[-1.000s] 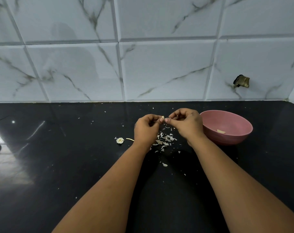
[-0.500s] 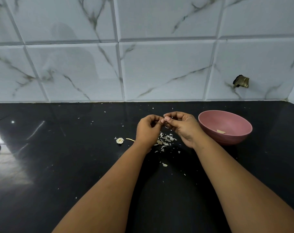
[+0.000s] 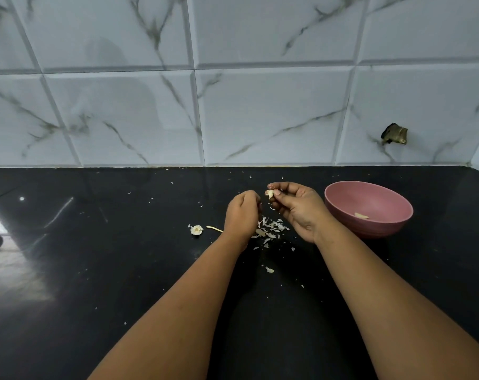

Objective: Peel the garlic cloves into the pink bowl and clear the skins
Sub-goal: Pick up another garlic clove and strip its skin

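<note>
Pale garlic clove (image 3: 270, 193) pinched in raised right hand (image 3: 298, 208) fingers (image 3: 277, 192)

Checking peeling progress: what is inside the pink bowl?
One pale peeled garlic clove lies near the bottom of the pink bowl. The bowl's near wall hides the part of the inside closest to the camera.

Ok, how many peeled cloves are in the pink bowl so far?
1. A single pale clove lies on the bottom of the pink bowl, toward its near side. The near wall hides part of the inside, so another could sit there unseen.
</note>
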`<act>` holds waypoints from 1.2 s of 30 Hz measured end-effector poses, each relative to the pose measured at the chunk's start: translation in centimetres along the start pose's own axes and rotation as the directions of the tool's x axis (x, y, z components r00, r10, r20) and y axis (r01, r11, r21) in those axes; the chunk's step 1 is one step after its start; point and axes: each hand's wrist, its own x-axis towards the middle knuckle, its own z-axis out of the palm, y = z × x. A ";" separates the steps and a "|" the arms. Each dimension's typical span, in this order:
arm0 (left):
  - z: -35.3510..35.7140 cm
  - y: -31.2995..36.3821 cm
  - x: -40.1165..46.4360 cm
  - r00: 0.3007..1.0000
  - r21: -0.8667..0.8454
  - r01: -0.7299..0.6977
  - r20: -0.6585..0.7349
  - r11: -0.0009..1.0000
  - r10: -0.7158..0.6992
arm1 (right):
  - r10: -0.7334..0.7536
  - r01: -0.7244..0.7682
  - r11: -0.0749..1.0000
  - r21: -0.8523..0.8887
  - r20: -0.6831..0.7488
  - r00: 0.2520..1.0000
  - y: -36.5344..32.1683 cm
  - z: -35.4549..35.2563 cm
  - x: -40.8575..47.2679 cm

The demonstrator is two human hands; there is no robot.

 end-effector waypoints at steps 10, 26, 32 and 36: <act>-0.1 -0.5 0.1 0.976 0.089 -0.216 0.025 0.972 0.214 | -0.069 0.064 0.993 -0.096 -0.048 0.996 -0.1 -0.2 0.0; -0.3 -0.5 0.2 0.976 0.185 -0.211 -0.012 0.960 0.216 | -0.107 0.097 0.964 -0.249 -0.024 0.994 0.0 -0.3 0.0; -0.2 -0.4 0.4 0.981 0.150 -0.188 -0.010 0.971 0.192 | -0.091 0.083 0.975 -0.205 -0.032 0.995 0.0 -0.4 0.0; 0.0 -0.6 0.3 0.979 0.175 -0.200 0.008 0.964 0.202 | -0.105 0.092 0.973 -0.210 -0.055 0.993 -0.1 -0.4 0.0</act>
